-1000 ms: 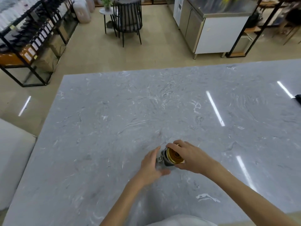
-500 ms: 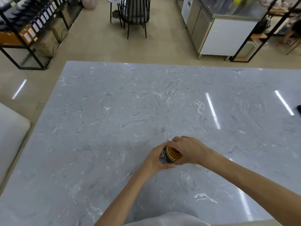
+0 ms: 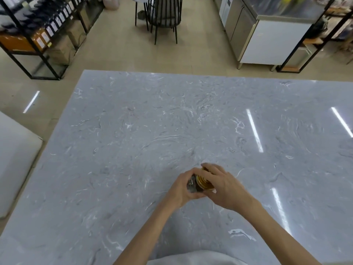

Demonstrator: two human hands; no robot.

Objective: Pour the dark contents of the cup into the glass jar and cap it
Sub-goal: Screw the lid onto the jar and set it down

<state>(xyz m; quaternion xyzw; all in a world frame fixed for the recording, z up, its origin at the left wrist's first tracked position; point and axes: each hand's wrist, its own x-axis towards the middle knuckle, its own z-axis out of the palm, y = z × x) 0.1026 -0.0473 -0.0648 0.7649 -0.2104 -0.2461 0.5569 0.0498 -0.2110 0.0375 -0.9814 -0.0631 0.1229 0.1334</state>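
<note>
A small glass jar (image 3: 192,185) with dark contents stands on the grey marble table (image 3: 133,150), near its front middle. My left hand (image 3: 181,188) wraps around the jar's body from the left. A gold metal lid (image 3: 203,183) sits on the jar's mouth, and my right hand (image 3: 223,186) grips it from the right, fingers curled over its rim. Most of the jar is hidden by both hands. No cup is in view.
Beyond the table's far edge stand a black wire chair (image 3: 164,14), black shelving with bottles (image 3: 38,31) at the left and a steel counter (image 3: 267,35) at the right. A white cushion (image 3: 13,159) lies left of the table.
Both hands closed in tighter around the jar and lid, and my right hand's fingers shifted over the lid. The camera tilted, so the far floor fills more of the view.
</note>
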